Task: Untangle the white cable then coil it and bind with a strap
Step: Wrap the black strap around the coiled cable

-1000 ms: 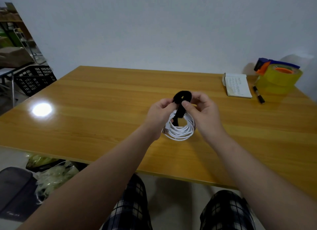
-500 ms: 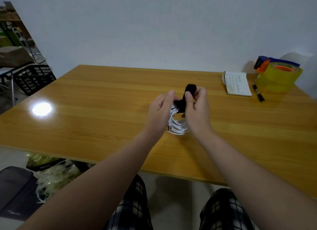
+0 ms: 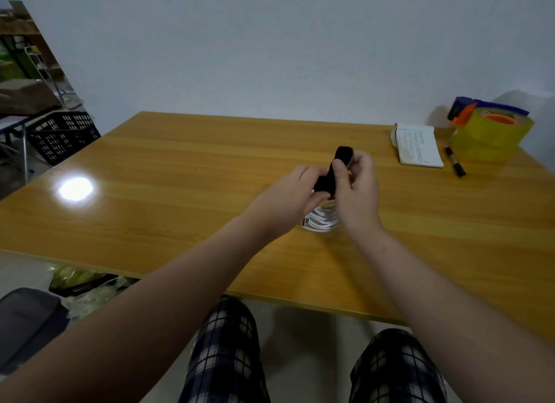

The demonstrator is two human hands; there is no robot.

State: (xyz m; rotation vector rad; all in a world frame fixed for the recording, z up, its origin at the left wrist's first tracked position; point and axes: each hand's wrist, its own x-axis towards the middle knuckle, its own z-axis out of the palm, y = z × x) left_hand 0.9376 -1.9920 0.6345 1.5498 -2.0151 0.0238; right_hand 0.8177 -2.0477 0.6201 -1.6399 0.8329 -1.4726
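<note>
The white cable (image 3: 321,222) is wound into a coil and hangs between my hands just above the wooden table (image 3: 168,174). Only the coil's lower arc shows; the rest is hidden behind my hands. A black strap (image 3: 329,177) runs up from the coil, its free end sticking up past my fingers. My right hand (image 3: 357,192) pinches the strap between thumb and fingers. My left hand (image 3: 291,198) holds the top of the coil and the strap's lower part with curled fingers.
At the table's back right lie a white notebook (image 3: 417,145), a black marker (image 3: 455,165) and a yellow tape roll in a blue and orange dispenser (image 3: 492,129). A black crate (image 3: 60,135) stands on the floor to the left. Bags lie under the near table edge.
The strap has gone from a loop above the coil to a tighter wrap, its end pulled up to the right. Both hands have closed in, hiding most of the coil.
</note>
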